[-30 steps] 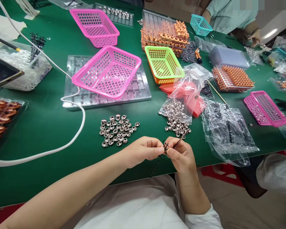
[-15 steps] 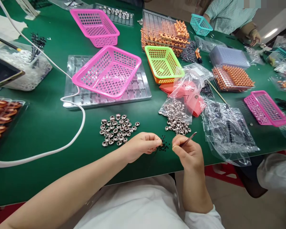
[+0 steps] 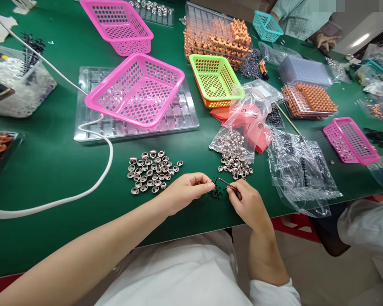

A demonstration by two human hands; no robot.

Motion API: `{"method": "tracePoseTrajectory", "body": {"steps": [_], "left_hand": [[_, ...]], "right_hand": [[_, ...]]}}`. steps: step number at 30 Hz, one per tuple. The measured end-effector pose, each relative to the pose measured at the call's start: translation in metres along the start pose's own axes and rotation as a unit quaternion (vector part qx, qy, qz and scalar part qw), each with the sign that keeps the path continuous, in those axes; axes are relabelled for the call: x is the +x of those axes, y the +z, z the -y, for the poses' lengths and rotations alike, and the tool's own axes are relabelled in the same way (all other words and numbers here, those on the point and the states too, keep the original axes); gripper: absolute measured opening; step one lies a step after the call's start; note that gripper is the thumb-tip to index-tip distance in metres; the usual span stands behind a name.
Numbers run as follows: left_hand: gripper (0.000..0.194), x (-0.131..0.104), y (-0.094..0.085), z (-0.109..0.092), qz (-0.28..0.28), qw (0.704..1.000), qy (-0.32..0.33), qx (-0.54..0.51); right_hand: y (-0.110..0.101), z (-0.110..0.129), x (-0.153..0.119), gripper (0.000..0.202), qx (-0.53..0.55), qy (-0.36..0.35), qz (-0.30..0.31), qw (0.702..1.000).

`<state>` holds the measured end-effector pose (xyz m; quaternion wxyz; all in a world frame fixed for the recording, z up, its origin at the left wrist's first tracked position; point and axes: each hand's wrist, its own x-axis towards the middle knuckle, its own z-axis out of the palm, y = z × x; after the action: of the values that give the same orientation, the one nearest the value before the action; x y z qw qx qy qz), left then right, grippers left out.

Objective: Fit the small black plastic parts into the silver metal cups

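Two hands at the near edge of the worktop (image 3: 121,238), close together, not touching. Left hand (image 3: 190,191): thumb and fingers pinched on a thin black part (image 3: 215,182); most of it is hidden or too small to read. Right hand (image 3: 248,200): fingers closed around a slim dark tool (image 3: 229,185), its tip pointing left, right by the black part. Can't tell if tip and part touch. Small black bits (image 3: 216,194) lie on the worktop under the gap between the hands. Loose metal cups (image 3: 151,173) sit left of the left hand, spread out. Second metal pile (image 3: 236,166) is just beyond the right hand, partly under a clear bag (image 3: 234,142). Pink basket (image 3: 169,102) rests on a clear tray (image 3: 191,121) farther back.
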<state>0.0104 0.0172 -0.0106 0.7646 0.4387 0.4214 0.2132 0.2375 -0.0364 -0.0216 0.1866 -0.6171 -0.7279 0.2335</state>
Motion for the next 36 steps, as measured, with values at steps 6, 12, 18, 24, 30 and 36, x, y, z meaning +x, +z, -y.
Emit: {"method": "tracePoseTrajectory", "body": {"steps": [6, 12, 18, 24, 30, 36], "left_hand": [[0.036, 0.001, -0.002, 0.001, -0.006, 1.0, -0.003, 0.006], [0.036, 0.001, 0.0, 0.002, -0.018, 1.0, 0.003, -0.01], [0.033, -0.001, 0.004, 0.0, -0.017, 0.999, 0.008, -0.039], [0.032, -0.003, 0.005, -0.001, -0.015, 0.999, 0.011, -0.048], [0.033, -0.003, 0.006, 0.0, 0.008, 0.997, 0.005, -0.072], [0.038, -0.004, 0.005, 0.002, 0.063, 0.994, 0.008, -0.091]], "right_hand": [[0.0, -0.001, 0.002, 0.015, 0.011, 0.021, -0.018, 1.0], [0.0, 0.012, -0.002, 0.014, 0.123, 0.068, -0.119, 0.983], [0.008, 0.035, -0.005, 0.017, 0.32, 0.102, -0.073, 0.939], [0.016, 0.04, 0.001, 0.023, 0.39, 0.126, -0.07, 0.909], [0.022, 0.034, 0.003, 0.027, 0.471, 0.135, -0.029, 0.871], [0.025, 0.034, 0.007, 0.031, 0.56, 0.12, 0.019, 0.819]]}}
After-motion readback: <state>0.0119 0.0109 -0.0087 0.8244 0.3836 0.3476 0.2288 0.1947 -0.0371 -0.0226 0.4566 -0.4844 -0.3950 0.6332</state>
